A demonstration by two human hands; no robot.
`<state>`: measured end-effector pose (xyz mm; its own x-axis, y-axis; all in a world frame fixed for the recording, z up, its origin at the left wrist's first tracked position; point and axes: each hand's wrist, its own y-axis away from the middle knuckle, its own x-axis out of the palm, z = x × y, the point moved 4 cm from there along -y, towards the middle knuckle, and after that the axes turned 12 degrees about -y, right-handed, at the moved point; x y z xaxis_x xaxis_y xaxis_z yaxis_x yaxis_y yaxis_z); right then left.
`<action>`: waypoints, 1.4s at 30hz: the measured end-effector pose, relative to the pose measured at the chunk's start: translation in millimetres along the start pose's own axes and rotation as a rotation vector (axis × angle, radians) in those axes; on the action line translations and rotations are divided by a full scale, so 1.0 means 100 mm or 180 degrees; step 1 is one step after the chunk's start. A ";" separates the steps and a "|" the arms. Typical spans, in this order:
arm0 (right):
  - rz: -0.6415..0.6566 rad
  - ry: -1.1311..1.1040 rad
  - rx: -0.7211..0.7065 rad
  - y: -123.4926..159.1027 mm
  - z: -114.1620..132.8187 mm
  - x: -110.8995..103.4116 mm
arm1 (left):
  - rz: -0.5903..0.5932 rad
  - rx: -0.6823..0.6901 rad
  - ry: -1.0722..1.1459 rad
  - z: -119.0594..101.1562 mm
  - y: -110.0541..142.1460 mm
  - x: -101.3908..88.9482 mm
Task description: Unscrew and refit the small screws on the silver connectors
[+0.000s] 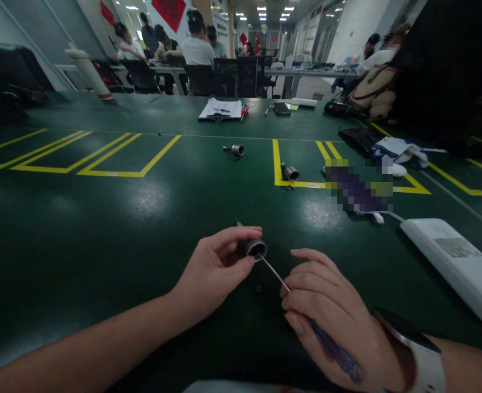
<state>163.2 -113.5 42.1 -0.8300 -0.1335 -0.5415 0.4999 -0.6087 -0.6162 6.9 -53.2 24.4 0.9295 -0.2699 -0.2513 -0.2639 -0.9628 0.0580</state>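
At the near middle of the glossy dark-green counter: two bare hands meet over a small grey metal cup with a thin stem, its open mouth turned toward the screwdriver.
Left grip: the left hand pinches the cup, thumb below, fingers above.
Right grip: the right hand is wrapped round a slim steel screwdriver with a translucent purple handle.
Tip: inside the cup's mouth; from where I stand, I can't tell what it bears on.
Slip risk: a hard push at that slant could skid the tip off the metal and into the left thumb, close by the rim.
Twist risk: a light pinch on a smooth round wall could let the cup turn with the shaft.
Loose ring: a tiny dark ring-shaped piece lies near the right hand; a careless knuckle could sweep it away.
Farther off: tiny dark bits sit beside a second grey metal cup, and a stray sleeve could scatter them.
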 end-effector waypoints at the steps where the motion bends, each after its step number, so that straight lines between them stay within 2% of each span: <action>1: 0.0004 0.0009 0.0030 0.00 0.00 0.00 | -0.0002 0.0037 -0.0014 0.00 0.00 0.00; 8: 0.0092 0.0125 0.0238 -0.01 -0.01 0.04 | -0.0070 0.0386 -0.0279 -0.02 0.03 0.02; 13: 0.0059 0.0243 0.0240 -0.02 0.01 0.04 | -0.0129 0.0480 -0.0443 -0.01 0.05 0.03; 21: 0.0131 0.0262 0.0248 -0.02 -0.02 0.05 | -0.0160 0.0431 -0.0435 -0.03 0.05 0.04; 27: -0.0007 0.0253 0.0120 -0.01 -0.02 0.04 | -0.0154 0.0292 -0.0231 -0.01 0.03 0.01; 36: 0.0029 0.0189 0.0088 -0.01 0.03 0.03 | -0.0307 0.0427 -0.0497 -0.01 0.01 0.02; 42: 0.0082 0.0298 0.0143 -0.04 0.04 0.05 | -0.0379 0.0345 -0.0610 -0.02 0.01 0.02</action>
<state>155.7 -114.9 43.7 -0.7893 -0.0772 -0.6092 0.5075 -0.6406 -0.5763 8.6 -54.6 26.1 0.8925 -0.1375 -0.4295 -0.1913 -0.9779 -0.0844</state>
